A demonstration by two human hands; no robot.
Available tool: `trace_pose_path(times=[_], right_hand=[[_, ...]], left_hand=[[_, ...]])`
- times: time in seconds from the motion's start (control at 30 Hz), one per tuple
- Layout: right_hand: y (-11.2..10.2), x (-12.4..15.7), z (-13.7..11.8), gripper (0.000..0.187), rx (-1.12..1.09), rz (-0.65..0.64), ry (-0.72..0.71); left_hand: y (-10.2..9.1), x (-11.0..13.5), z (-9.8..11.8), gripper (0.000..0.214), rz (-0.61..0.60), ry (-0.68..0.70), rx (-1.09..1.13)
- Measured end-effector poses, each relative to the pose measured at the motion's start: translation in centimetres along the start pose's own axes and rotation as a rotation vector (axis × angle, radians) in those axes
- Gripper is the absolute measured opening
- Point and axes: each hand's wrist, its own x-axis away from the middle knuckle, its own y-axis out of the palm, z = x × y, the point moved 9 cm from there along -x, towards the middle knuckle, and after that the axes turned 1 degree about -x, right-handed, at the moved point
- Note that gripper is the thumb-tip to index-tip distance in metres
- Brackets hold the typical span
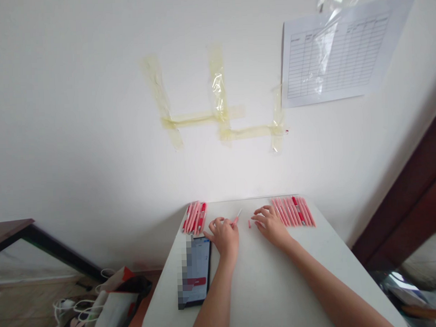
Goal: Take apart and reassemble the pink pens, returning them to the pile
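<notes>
My left hand (225, 234) is closed around a slim pink pen (236, 220), whose pale, pointed end sticks out up and to the right. Most of the barrel is hidden behind the fingers. A short pink piece (249, 224), too small to make out fully, lies on the white table (265, 286) between my hands. My right hand (272, 227) hovers or rests just right of that piece, fingers apart and holding nothing. Its knuckles are near a row of pink pens (286, 212) at the table's back right, with a red pen (298, 211) among them.
Another group of pink and red pens (194, 217) lies at the back left. In front of it is a phone (198, 269), beside my left forearm. The white wall (218, 175) rises behind the table, with yellowed tape and a printed sheet (336, 54). Bags (112, 305) stand on the floor at left.
</notes>
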Motion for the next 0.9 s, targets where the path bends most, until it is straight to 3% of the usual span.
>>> trace_pose_path(times=[0.27, 0.67, 0.9], right_hand=[[0.7, 0.0, -0.9, 0.037, 0.0, -0.045, -0.065], [1.6, 0.0, -1.4, 0.048, 0.021, -0.127, -0.083], [1.6, 0.0, -1.5, 0.042, 0.057, -0.15, -0.08]], left_hand=[[0.4, 0.1, 0.0, 0.025, -0.038, -0.009, -0.004], [-1.2, -1.0, -0.5, 0.014, -0.022, -0.041, 0.18], [0.4, -0.4, 1.3, 0.006, -0.145, 0.11, 0.231]])
